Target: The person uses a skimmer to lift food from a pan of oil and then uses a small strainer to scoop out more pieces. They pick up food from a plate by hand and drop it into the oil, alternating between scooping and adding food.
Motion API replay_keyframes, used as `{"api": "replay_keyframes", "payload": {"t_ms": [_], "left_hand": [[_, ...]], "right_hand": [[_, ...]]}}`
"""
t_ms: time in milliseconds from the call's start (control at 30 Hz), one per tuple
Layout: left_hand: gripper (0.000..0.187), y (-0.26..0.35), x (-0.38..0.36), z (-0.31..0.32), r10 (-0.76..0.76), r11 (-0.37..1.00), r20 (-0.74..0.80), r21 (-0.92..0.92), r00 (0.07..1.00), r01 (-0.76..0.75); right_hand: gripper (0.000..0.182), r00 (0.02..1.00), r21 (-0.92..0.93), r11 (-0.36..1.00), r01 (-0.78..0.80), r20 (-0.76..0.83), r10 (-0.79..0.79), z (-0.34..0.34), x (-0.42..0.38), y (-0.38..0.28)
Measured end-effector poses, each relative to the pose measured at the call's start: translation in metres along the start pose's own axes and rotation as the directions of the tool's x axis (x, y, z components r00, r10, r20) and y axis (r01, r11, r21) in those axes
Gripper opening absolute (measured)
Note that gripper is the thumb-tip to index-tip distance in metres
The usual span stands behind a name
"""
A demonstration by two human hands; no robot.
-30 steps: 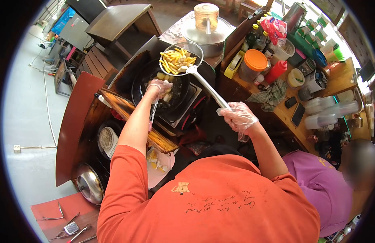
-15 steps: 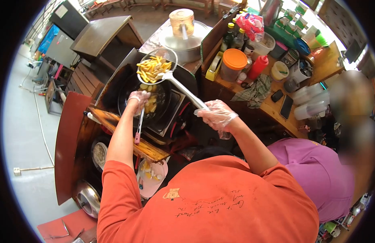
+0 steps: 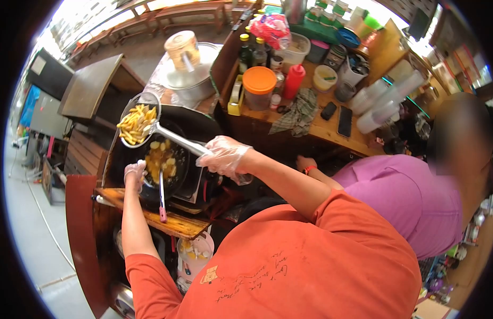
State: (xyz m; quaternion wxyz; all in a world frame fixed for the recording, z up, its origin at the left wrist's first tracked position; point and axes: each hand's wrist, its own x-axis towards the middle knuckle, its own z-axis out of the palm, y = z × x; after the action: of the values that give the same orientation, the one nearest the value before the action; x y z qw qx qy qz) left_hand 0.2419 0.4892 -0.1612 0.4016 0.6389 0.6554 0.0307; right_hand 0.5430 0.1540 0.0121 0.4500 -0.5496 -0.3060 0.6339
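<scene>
My right hand point(image 3: 225, 155), in a clear plastic glove, is closed around the long metal handle of a strainer point(image 3: 178, 140). Yellow fries point(image 3: 137, 124) lie in its mesh basket, raised over the far left side of a dark wok point(image 3: 181, 179). Yellowish pieces of food point(image 3: 164, 159) sit in oil inside the wok. Tongs point(image 3: 162, 194) with a pink end lean in the wok, untouched by either hand. My gloved left hand point(image 3: 135, 174) is at the wok's left side, fingers bunched; whatever they grip is hidden.
A wooden ledge point(image 3: 174, 226) runs before the wok, with a pale container point(image 3: 196, 250) below. Behind stands a large pot point(image 3: 196, 87). The right-hand counter holds an orange-lidded jar point(image 3: 258, 87), red bottle point(image 3: 294, 81), cloth point(image 3: 299, 114) and phone point(image 3: 345, 121). A person in purple point(image 3: 395, 199) is close on the right.
My left hand has let go of the tongs and moved left to the wok's side. The strainer of fries has moved left relative to the wok. The camera view has turned right.
</scene>
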Motion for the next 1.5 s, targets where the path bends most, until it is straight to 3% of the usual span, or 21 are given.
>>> {"api": "replay_keyframes", "payload": {"t_ms": [33, 100, 200, 300, 367, 433, 500, 533, 567, 600, 633, 733, 900, 967, 1000, 1100, 1167, 1300, 1367, 1400, 1500], "left_hand": [[0.021, 0.016, -0.024, -0.001, -0.064, 0.991, -0.016, -0.117, 0.998, 0.062], [0.023, 0.027, -0.031, 0.002, -0.110, 0.989, -0.076, -0.111, 0.991, 0.101], [0.025, 0.036, -0.031, 0.001, -0.153, 0.981, -0.056, -0.126, 0.987, 0.145], [0.022, 0.016, -0.007, 0.002, -0.151, 0.975, -0.118, -0.180, 0.981, 0.128], [0.018, -0.006, 0.021, 0.005, -0.073, 0.843, -0.013, -0.534, 0.997, 0.055], [0.018, -0.010, 0.015, 0.005, -0.052, 0.800, 0.005, -0.599, 0.999, 0.045], [0.021, -0.025, 0.014, 0.001, 0.155, 0.680, 0.055, -0.731, 0.986, -0.066], [0.020, -0.032, 0.010, -0.002, 0.247, 0.609, 0.109, -0.790, 0.963, -0.067], [0.020, -0.034, 0.003, -0.004, 0.336, 0.535, 0.141, -0.842, 0.931, -0.066], [0.023, -0.033, -0.005, -0.010, 0.370, 0.542, 0.214, -0.840, 0.904, -0.022], [0.023, -0.031, -0.021, -0.008, 0.401, 0.615, 0.171, -0.778, 0.900, -0.126], [0.030, -0.013, -0.045, 0.002, 0.172, 0.857, 0.222, -0.515, 0.960, -0.035], [0.029, 0.021, -0.062, 0.030, 0.083, 0.973, 0.246, -0.229, 0.966, -0.025], [0.032, 0.013, -0.049, 0.044, 0.109, 0.782, 0.207, -0.622, 0.972, 0.044], [0.035, 0.011, -0.045, 0.049, 0.137, 0.740, 0.176, -0.672, 0.975, 0.017], [0.049, 0.024, -0.058, 0.052, 0.177, 0.718, 0.237, -0.694, 0.955, 0.039], [0.048, 0.021, -0.053, 0.058, 0.262, 0.757, 0.259, -0.653, 0.930, -0.031], [0.034, 0.012, -0.071, 0.048, 0.240, 0.592, 0.148, -0.805, 0.959, -0.024], [0.025, 0.003, -0.075, 0.036, 0.344, 0.853, -0.184, -0.348, 0.921, -0.388], [0.024, 0.016, -0.114, 0.014, 0.582, 0.810, -0.342, 0.164, 0.738, -0.563], [0.022, 0.002, -0.204, -0.031, 0.579, 0.732, -0.468, -0.062, 0.667, -0.679]], "right_hand": [[0.019, 1.000, 0.009, 1.000, 0.012, 0.005, -0.012, 0.000, 0.004, 0.002], [0.020, 1.000, 0.068, 0.997, -0.021, 0.013, 0.020, 0.000, 0.008, 0.003], [0.019, 0.999, -0.080, 0.997, -0.023, -0.040, 0.020, 0.005, 0.012, 0.004], [0.018, 0.999, -0.078, 0.997, -0.010, -0.036, 0.007, 0.010, 0.000, -0.010], [0.018, 1.000, -0.035, 0.999, 0.004, -0.015, -0.004, 0.006, 0.008, -0.001], [0.017, 0.999, 0.022, 0.999, 0.022, 0.025, -0.023, 0.007, 0.011, 0.003], [0.017, 0.997, 0.051, 0.998, 0.032, 0.067, -0.036, 0.004, 0.013, 0.004], [0.017, 0.994, 0.134, 0.989, -0.065, 0.095, 0.053, 0.001, 0.015, 0.008], [0.017, 0.998, 0.051, 0.998, 0.036, 0.053, -0.038, 0.003, 0.015, 0.014], [0.018, 0.994, -0.008, 0.995, 0.100, 0.038, -0.100, 0.004, 0.012, 0.016], [0.019, 0.989, 0.153, 0.988, 0.029, 0.136, -0.050, -0.001, 0.016, 0.022], [0.021, 0.999, 0.006, 0.999, 0.049, 0.014, -0.049, 0.011, -0.005, 0.004], [0.018, 1.000, 0.027, 1.000, -0.013, -0.010, 0.013, 0.013, -0.016, 0.004], [0.017, 0.999, 0.044, 0.998, -0.034, -0.010, 0.034, 0.014, -0.020, 0.005], [0.017, 0.999, 0.031, 0.999, -0.034, -0.038, 0.036, 0.016, -0.022, 0.004], [0.017, 0.997, 0.010, 0.999, -0.043, -0.063, 0.043, 0.021, -0.027, 0.002], [0.017, 0.996, 0.011, 0.999, -0.049, -0.075, 0.050, 0.023, -0.029, 0.003], [0.018, 0.996, -0.023, 1.000, -0.015, -0.091, 0.013, 0.029, -0.034, 0.006], [0.017, 0.996, -0.032, 0.999, -0.002, -0.087, -0.001, 0.031, -0.035, 0.007], [0.016, 0.995, -0.036, 0.999, -0.012, -0.095, 0.009, 0.034, -0.036, 0.006], [0.013, 0.994, -0.070, 0.998, -0.003, -0.112, -0.005, 0.040, -0.037, 0.009]]}}
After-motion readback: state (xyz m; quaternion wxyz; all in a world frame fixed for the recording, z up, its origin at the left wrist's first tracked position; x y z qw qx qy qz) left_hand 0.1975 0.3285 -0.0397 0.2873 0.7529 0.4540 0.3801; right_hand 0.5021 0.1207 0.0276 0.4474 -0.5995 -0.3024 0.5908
